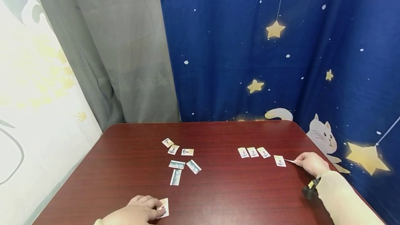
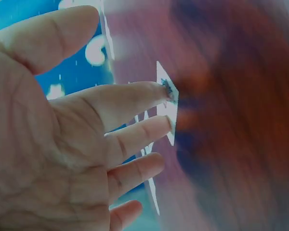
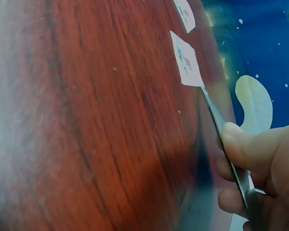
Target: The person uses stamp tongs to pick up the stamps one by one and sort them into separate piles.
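Observation:
My right hand (image 1: pixel 312 164) grips slim metal tweezers (image 3: pixel 236 171) between thumb and fingers, over the right side of the table. Their tips meet the near corner of a small white printed card (image 1: pixel 280 161), which is also in the right wrist view (image 3: pixel 187 62). At the table's near side, to the left, my left hand (image 1: pixel 139 211) rests its fingertips on another small white card (image 1: pixel 165 204). In the left wrist view its fingers are extended, the index and middle fingertips on that card (image 2: pixel 173 111), the thumb held apart.
Three similar cards (image 1: pixel 252 152) form a row left of the tweezers. Left of the middle lie three yellowish cards (image 1: pixel 187 152) and, nearer, three bluish ones (image 1: pixel 175 177). The dark red table (image 1: pixel 218 190) backs onto grey and blue curtains (image 1: pixel 225 61).

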Demonstrator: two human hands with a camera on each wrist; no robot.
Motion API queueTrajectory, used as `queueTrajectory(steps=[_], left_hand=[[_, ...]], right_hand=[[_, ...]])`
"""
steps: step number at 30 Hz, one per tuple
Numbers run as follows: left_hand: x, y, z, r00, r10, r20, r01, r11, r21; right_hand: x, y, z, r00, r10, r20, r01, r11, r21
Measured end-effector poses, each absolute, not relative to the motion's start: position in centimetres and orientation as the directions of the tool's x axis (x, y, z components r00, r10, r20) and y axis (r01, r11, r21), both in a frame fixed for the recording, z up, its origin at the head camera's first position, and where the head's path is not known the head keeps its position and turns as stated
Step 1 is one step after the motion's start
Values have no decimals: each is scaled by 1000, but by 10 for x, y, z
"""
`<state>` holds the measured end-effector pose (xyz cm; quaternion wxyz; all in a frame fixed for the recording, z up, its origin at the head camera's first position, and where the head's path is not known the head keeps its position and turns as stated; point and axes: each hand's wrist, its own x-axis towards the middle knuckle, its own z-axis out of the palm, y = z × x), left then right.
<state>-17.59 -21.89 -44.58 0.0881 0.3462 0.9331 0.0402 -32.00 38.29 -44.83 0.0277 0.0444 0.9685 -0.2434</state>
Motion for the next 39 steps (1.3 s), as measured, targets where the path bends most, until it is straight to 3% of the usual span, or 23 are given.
queueTrajectory(steps=[5, 16, 31, 39], left_hand=[[-181, -200, -463, -604, 797, -22, 797, 603, -23], [-181, -157, -458, -504, 864, 23, 840, 496, -220], [-184, -141, -460, -535, 844, 41, 831, 535, -152], [-185, -141, -461, -532, 843, 81, 824, 537, -181]], right_hand=[[-327, 380, -451, -996, 87, -34, 93, 904, -417], [-340, 374, -454, -994, 105, -39, 112, 903, -415], [-348, 373, -458, -995, 103, 8, 92, 911, -402], [-344, 361, -456, -992, 86, 94, 37, 901, -433]])
